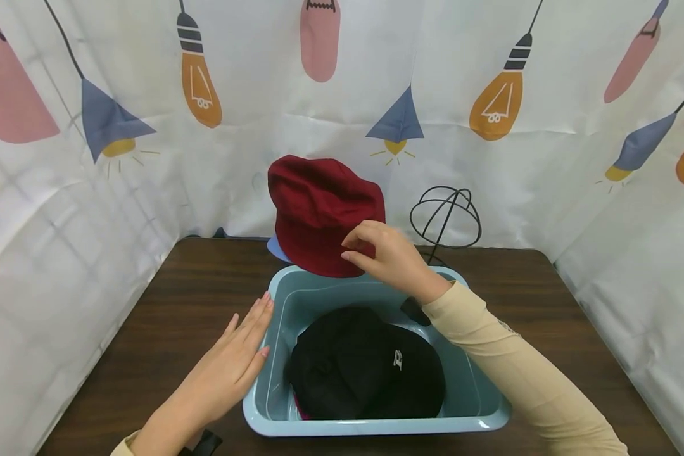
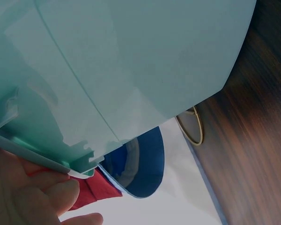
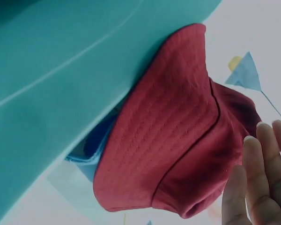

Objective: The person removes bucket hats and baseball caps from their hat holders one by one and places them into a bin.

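A dark red bucket hat (image 1: 325,209) sits tilted behind the tub, with a blue hat (image 2: 150,164) partly covered beneath it. In front of the red hat's right side is my right hand (image 1: 384,256), thumb and forefinger apart and nothing gripped. The right wrist view puts its extended fingers (image 3: 255,164) right at the hat's crown. My left hand (image 1: 230,364) rests with straight fingers along the left rim of the light blue plastic tub (image 1: 376,427). Inside the tub lies a black cap (image 1: 365,367) with a small white emblem; a bit of pink shows under it.
A black wire hat stand (image 1: 447,218) with a domed top stands bare behind the tub's right corner. The tub is on a dark wooden table (image 1: 205,278). A white curtain (image 1: 251,171) printed with lamps and bulbs hangs around the back and sides.
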Motion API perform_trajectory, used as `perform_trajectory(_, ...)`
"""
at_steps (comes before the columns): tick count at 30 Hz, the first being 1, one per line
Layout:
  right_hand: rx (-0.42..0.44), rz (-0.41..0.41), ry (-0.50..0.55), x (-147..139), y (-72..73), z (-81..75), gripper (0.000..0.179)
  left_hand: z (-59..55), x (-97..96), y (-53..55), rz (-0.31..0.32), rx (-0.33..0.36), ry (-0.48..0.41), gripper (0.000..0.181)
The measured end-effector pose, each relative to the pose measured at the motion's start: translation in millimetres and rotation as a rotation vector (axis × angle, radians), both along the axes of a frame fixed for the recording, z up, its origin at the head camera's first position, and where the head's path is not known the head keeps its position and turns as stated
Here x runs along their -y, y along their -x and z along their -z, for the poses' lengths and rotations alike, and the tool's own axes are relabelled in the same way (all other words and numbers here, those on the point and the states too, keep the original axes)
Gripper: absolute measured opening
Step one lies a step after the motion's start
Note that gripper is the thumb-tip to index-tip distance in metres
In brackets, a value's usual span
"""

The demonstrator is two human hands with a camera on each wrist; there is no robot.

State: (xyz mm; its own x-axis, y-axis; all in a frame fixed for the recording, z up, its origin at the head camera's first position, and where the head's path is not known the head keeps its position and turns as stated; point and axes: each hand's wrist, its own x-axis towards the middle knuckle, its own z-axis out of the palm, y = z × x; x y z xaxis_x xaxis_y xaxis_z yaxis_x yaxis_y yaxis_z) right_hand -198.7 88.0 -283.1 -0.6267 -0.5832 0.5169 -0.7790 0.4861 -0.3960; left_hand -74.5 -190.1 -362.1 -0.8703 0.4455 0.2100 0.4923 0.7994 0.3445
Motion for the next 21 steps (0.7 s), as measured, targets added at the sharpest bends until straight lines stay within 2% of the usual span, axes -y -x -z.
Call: perform_trajectory(21,0.007,0.071,0.090,6,27.3,-24.1,0.024,0.8,0.4,1.1,-0.003,0.000,0.000,0.063)
